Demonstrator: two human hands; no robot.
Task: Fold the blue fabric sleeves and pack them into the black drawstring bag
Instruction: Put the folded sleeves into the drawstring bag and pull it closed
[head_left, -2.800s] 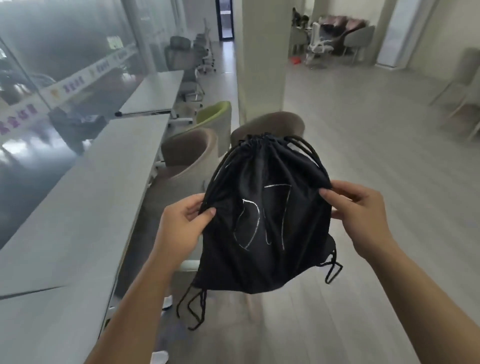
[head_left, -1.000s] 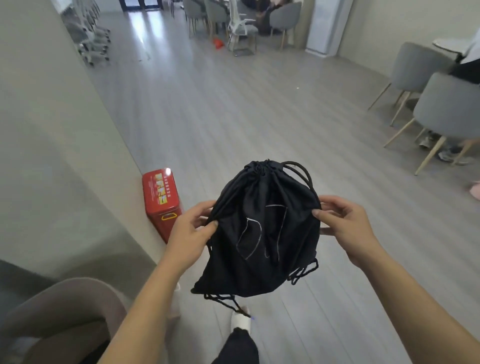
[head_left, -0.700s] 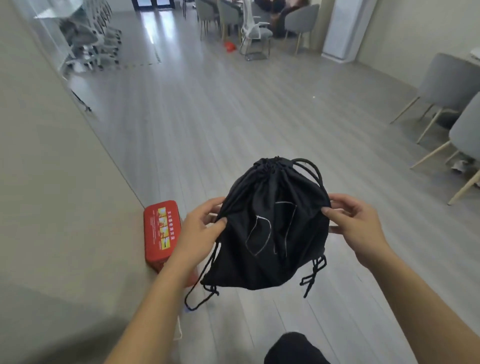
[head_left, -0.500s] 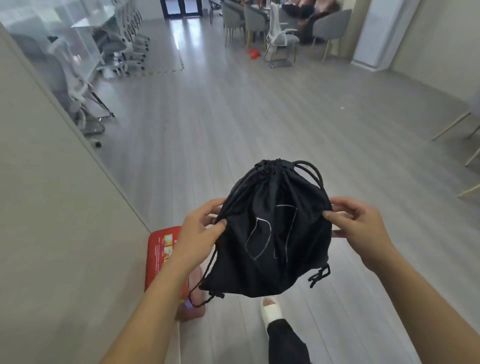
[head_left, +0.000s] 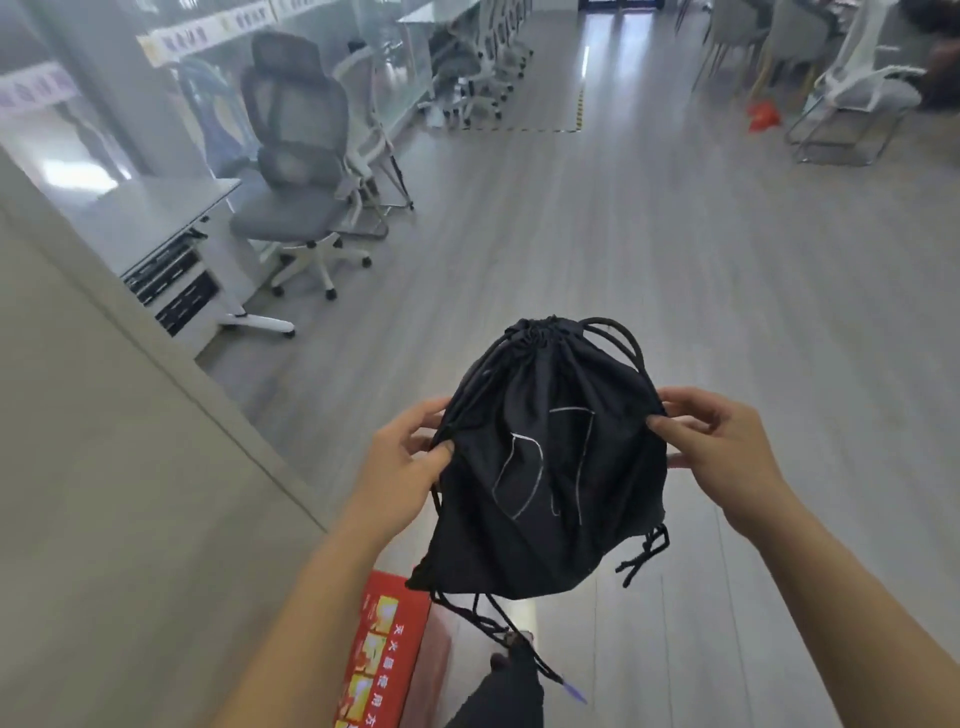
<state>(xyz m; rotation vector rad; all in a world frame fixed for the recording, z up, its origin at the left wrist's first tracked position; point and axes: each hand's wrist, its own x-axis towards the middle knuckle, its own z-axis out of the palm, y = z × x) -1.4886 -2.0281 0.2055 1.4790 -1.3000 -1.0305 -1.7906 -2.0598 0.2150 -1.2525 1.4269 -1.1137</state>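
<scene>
Floor (head_left: 675, 234): grey boards, well beneath.
Black drawstring bag (head_left: 550, 467): held in midair between both hands, long axis upright, cinched mouth at the far top end.
Left hand (head_left: 402, 462): pinches its left edge.
Right hand (head_left: 722, 447): pinches its right edge, equally near.

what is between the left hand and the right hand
In the head view, the black drawstring bag fills the gap: the left hand pinches one side edge, the right hand the other.
</scene>
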